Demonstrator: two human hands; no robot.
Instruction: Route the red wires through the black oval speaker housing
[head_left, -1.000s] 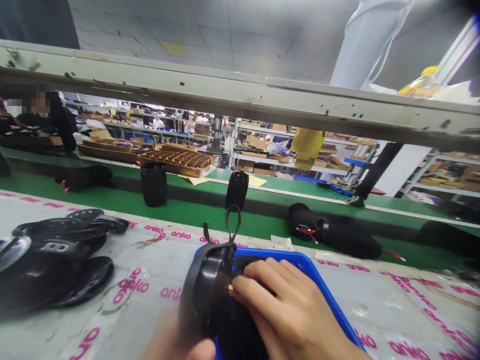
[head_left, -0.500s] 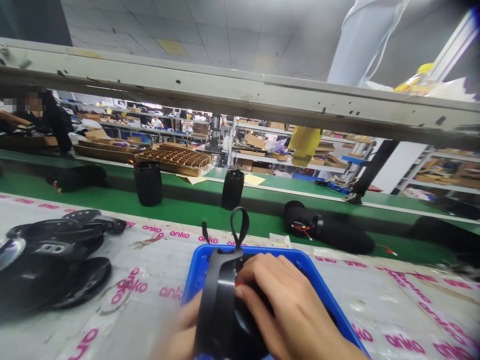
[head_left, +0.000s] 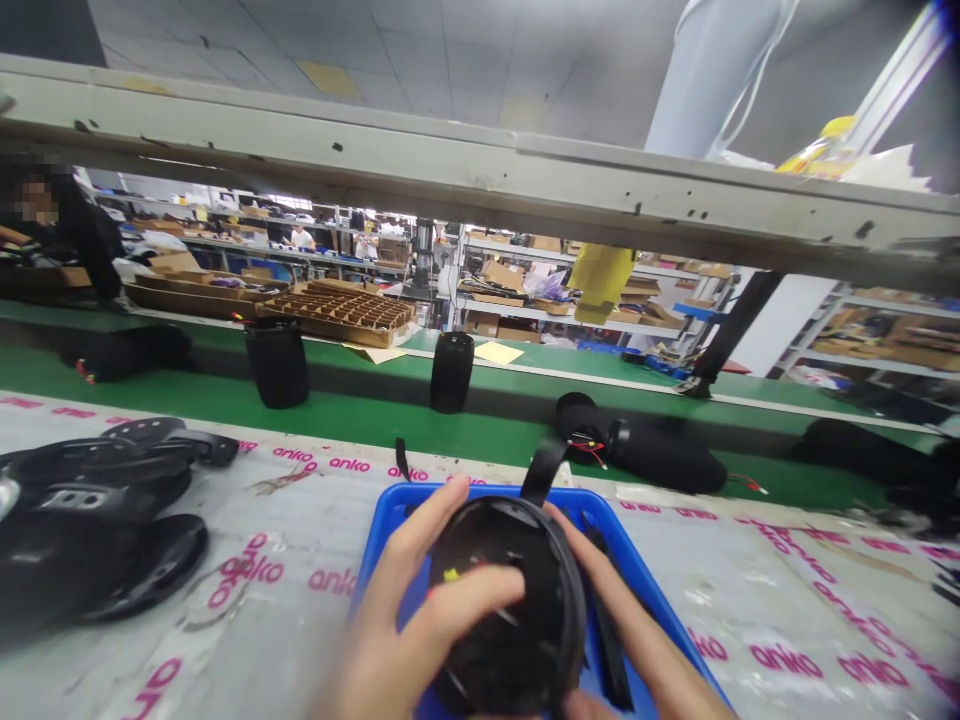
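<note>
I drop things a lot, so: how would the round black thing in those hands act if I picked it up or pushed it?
The round black thing would probably roll on its side, because its outline is curved. Its shiny rim looks stiff and maybe slippery. The strap seems bendy, since it's a thin band.

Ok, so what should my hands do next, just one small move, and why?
Perhaps nudge the yellow bit inward with the left thumb while the right hand steadies the black part: the bit shows near the part's left edge, beside that thumb, and the right hand is on the opposite side.
</note>
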